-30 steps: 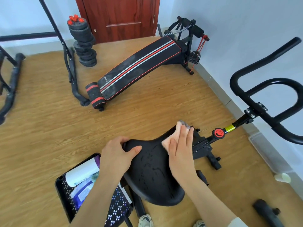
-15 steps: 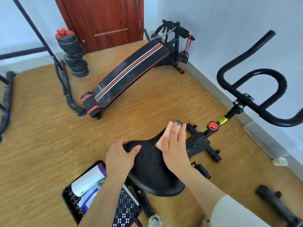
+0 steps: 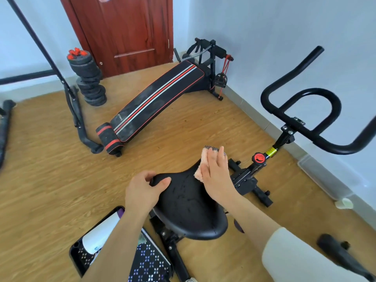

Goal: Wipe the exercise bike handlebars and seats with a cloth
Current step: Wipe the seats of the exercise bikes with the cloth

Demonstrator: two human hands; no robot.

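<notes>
The black bike seat [image 3: 189, 208] fills the lower middle of the head view, with wet streaks on its top. My left hand [image 3: 143, 190] grips the seat's left edge, thumb on top and fingers curled under. My right hand [image 3: 217, 176] lies flat with straight fingers on a pink cloth [image 3: 203, 162], pressing it onto the narrow front of the seat. Most of the cloth is hidden under that hand. The black handlebars [image 3: 305, 110] curve up at the right, apart from both hands.
A black basket [image 3: 81, 253] with a white roll sits on the wooden floor at lower left. A sit-up bench [image 3: 158, 100], stacked weight plates [image 3: 89, 84] and a black frame [image 3: 75, 110] stand farther back. The bike's base bar [image 3: 337, 251] lies at lower right, near a white cup [image 3: 343, 203].
The camera has tilted, so the room sits differently in view. My right hand with the cloth has slid a little along the seat's front. My left hand keeps its grip.
</notes>
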